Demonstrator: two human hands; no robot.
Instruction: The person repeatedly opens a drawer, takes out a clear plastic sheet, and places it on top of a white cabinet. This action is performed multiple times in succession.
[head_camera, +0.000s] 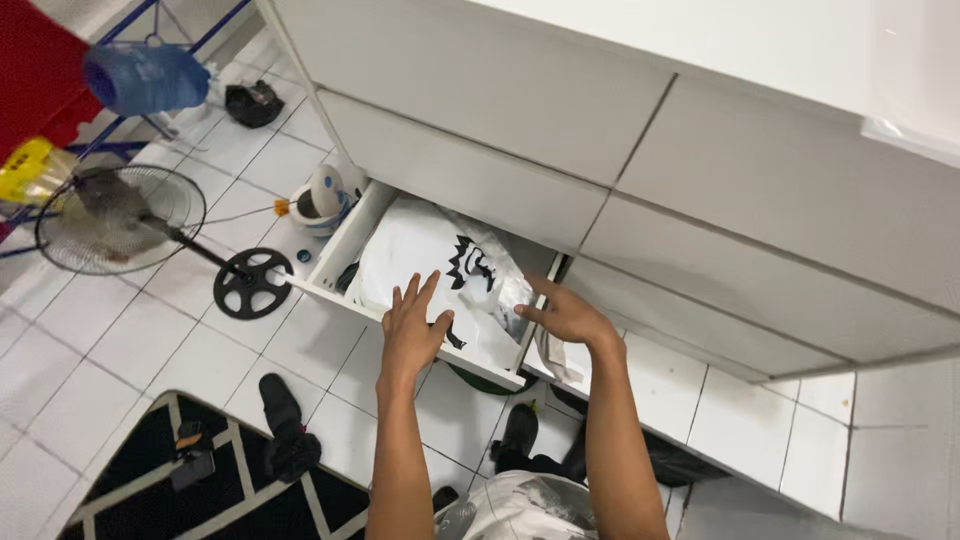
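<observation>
We see a white garment (420, 255) with a black print lying in the open bottom drawer (335, 250). Our left hand (412, 325) presses it flat, fingers spread; our right hand (565, 315), open, touches its plastic-wrapped edge. A fan (120, 218) stands nearby.

You have one view, from your head, looking steeply down and slightly forward. It sits close above the open drawer (345, 250), with the white cabinet (560, 90) ahead and the tiled floor (120, 340) at left.
</observation>
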